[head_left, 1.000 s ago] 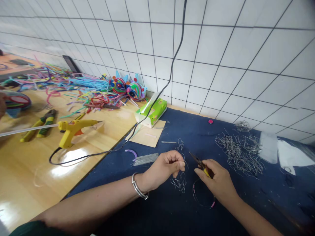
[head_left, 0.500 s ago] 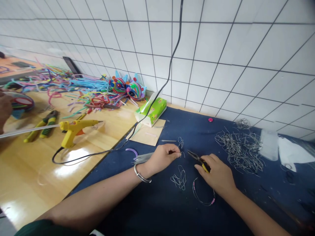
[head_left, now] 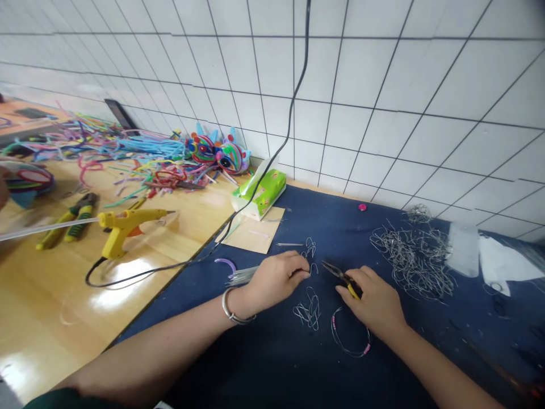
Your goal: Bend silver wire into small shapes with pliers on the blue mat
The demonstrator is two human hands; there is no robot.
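My left hand is closed, its fingertips pinching a thin bent piece of wire that curls out to the right. In my right hand are pliers with a yellow and black handle, their jaws pointing at the wire but apart from it. Under the left hand lies a bundle of straight wires. Small bent wires rest just beyond my fingers, and a loose cluster of bent wire is nearer to me. Close to the right hand is a wire ring with pink beads.
A large wire tangle lies right. A green tissue pack stands behind the brown card. Left are a yellow glue gun with its cord, green-yellow pliers and colourful pipe cleaners. A black cable hangs in front.
My left hand has shifted slightly left and turned a little, still pinching the wire. The right hand with the pliers is nearly unchanged. The whole view has moved slightly.
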